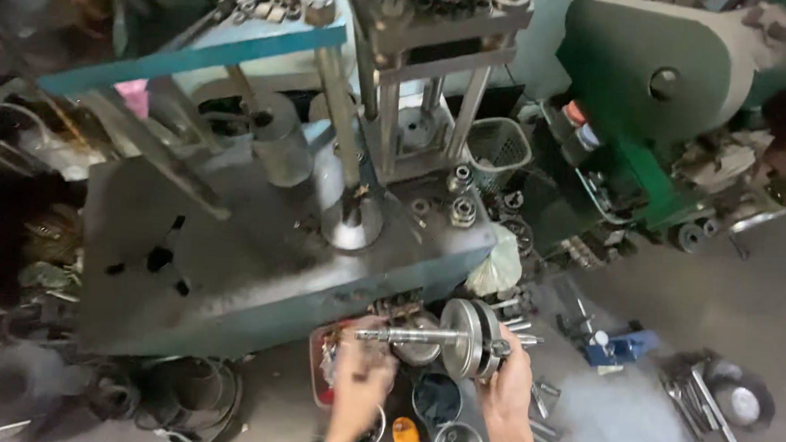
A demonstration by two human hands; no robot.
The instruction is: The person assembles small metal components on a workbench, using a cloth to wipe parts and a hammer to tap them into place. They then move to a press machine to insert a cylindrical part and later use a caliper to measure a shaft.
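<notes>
Steel crankshaft assembly, two round flywheel discs on a long grey shaft (459, 337), held in the air in front of the press bench, just above the cluttered floor; its long axis runs level, left to right across the view, discs upright and nearer the right end; left hand (360, 372) curled shut around the thin left stub of the shaft, fingers wrapped from below; right hand (508, 379) closed on the short right end just beside the discs, so the heavy part sits nearer the right hand, the longer bare shaft toward the left. Going left to right about it: dark heap of rings and scrap on the floor at far left; flat grey-blue steel press bench (229, 266) directly behind the shaft, with an upright polished steel column on a round foot (350, 219) near its middle; small nuts and bearings on the bench's right corner; red tray (317, 365) under the left hand; round tins on the floor between the wrists; grey mesh basket (497, 148) behind; green machine housing (660, 83) at upper right; blue tool (618, 346) and loose spanners on the concrete at right.
</notes>
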